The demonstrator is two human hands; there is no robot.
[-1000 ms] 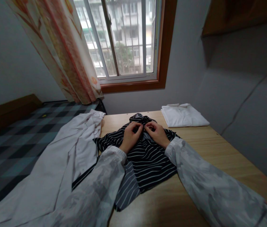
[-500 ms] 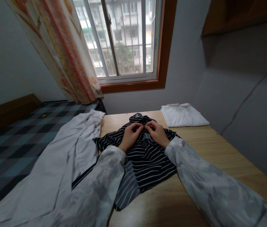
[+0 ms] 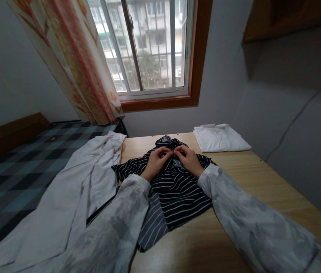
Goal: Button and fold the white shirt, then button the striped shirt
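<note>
A black shirt with white stripes (image 3: 183, 193) lies spread and rumpled on the wooden table (image 3: 262, 182), its collar end toward the window. Near the collar, my left hand (image 3: 158, 161) pinches the shirt's front between thumb and fingers. My right hand (image 3: 188, 159) pinches the same spot from the other side, the fingertips of both hands almost meeting. Whatever small part sits between the fingertips is too small to make out. One lower corner of the shirt is turned to show its greyer inner side.
A folded white shirt (image 3: 221, 138) rests at the table's far right corner. Along the left side lies a loose white garment (image 3: 60, 193), reaching over a checked bed (image 3: 15, 170). A window (image 3: 149, 49) with a flowered curtain (image 3: 75, 64) is behind the table.
Both hands stay at the collar with only slight finger movement. The left wrist has shifted a little to the left; the shirt lies nearly as before.
</note>
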